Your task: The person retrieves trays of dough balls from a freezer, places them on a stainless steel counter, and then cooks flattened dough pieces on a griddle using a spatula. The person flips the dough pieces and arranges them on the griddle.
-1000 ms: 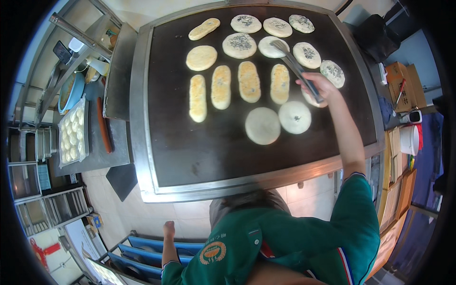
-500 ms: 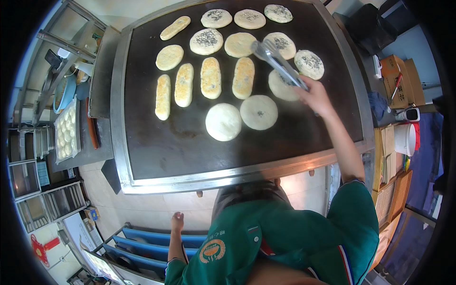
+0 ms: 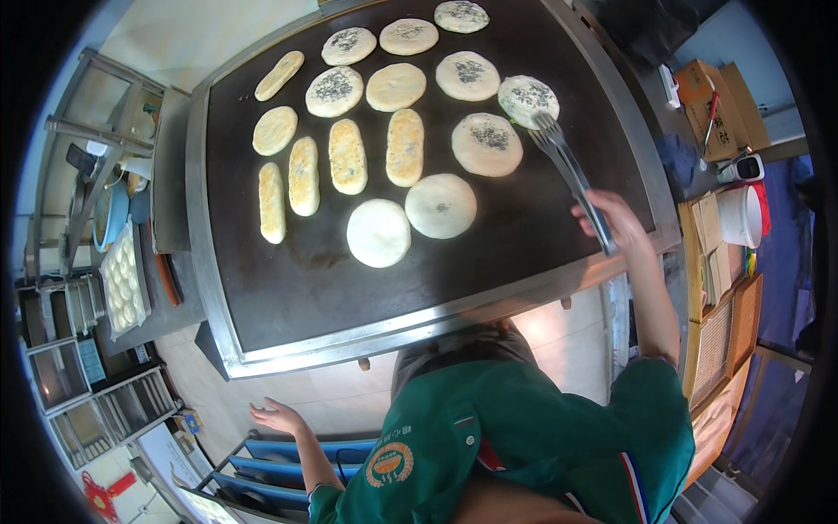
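Observation:
My right hand (image 3: 615, 220) grips a pair of metal tongs (image 3: 572, 170) over the right side of a dark griddle (image 3: 305, 293). The tongs' tips reach the near edge of a round, seed-topped flatbread (image 3: 526, 98); whether they clasp it I cannot tell. Just left of the tongs lies another seeded flatbread (image 3: 486, 144). Nearer to me are a pale round flatbread (image 3: 441, 206) and a plain white one (image 3: 378, 233). Several browned oblong breads (image 3: 347, 157) lie to the left. My left hand (image 3: 278, 416) hangs off the griddle's near side, fingers spread, holding nothing.
A metal rim (image 3: 367, 336) borders the griddle. On the left a side counter carries a tray of dough balls (image 3: 125, 284). Blue-edged racks (image 3: 284, 467) stand by my left arm. Cardboard boxes (image 3: 711, 113) and a white bucket (image 3: 742, 217) are at the right.
My right hand has drawn the tongs right and nearer, from above the middle breads to the rightmost flatbread. My left hand has moved outward and its fingers have spread. The view has shifted.

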`<state>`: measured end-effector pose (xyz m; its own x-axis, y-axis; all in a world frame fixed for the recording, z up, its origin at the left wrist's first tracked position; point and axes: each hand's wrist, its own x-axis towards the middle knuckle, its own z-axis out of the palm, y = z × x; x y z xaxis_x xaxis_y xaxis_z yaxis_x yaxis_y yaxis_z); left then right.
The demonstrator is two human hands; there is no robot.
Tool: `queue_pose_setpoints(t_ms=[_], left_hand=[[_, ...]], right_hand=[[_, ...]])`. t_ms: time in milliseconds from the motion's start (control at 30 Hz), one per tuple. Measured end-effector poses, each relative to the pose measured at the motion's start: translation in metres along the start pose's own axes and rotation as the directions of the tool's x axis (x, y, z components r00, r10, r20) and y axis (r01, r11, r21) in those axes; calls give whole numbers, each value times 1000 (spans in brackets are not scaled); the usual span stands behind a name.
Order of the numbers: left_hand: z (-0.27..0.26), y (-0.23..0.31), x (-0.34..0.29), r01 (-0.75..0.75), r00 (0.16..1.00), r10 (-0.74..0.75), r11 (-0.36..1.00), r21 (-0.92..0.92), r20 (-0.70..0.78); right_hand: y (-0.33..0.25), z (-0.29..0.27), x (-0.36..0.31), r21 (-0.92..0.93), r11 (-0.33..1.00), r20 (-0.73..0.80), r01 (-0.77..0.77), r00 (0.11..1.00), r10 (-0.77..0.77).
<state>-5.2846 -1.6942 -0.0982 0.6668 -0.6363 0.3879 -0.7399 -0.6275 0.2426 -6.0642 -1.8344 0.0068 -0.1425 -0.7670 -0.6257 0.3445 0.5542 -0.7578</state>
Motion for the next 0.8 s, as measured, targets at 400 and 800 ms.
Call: queue_pose_setpoints(t_ms=[400, 800], left_hand=[[-56, 285, 5, -446, 726, 682, 566, -694, 90], [-3, 395, -37, -703, 265, 929, 369, -608, 257]], right_hand=[[-57, 14, 147, 18, 976, -78, 218, 973, -216], [43, 59, -73, -347, 933, 373, 95, 927, 44]])
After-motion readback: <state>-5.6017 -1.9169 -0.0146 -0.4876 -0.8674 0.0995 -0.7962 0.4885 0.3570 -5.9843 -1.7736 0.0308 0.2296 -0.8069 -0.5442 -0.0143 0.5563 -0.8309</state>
